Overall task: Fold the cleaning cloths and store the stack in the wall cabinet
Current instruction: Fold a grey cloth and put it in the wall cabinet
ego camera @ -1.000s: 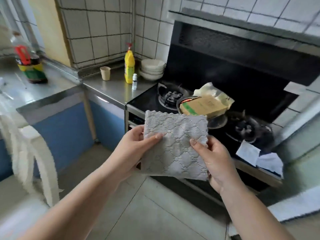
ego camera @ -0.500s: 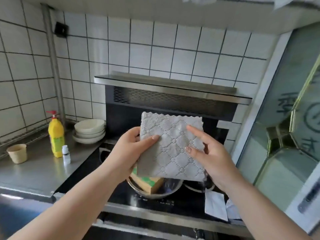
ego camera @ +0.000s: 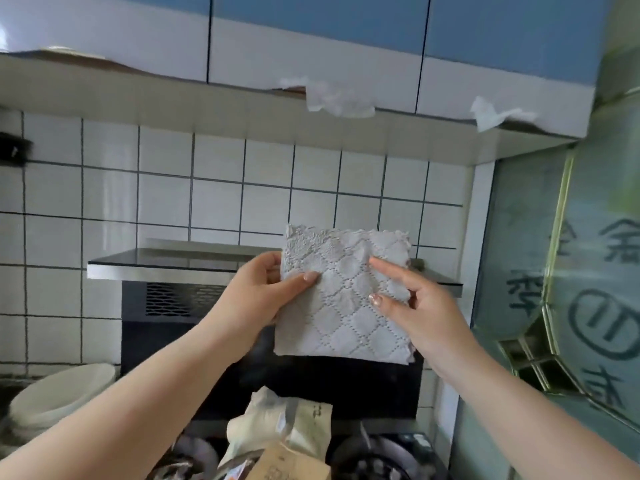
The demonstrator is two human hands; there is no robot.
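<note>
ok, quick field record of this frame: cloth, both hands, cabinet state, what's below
cloth: folded grey cloth, held upright before the range hood
left hand: left hand pinches its left edge, thumb in front
right hand: right hand at its right edge, thumb in front, index finger straight
cabinet: wall cabinet above, doors closed
below: paper bags, stacked bowls
</note>
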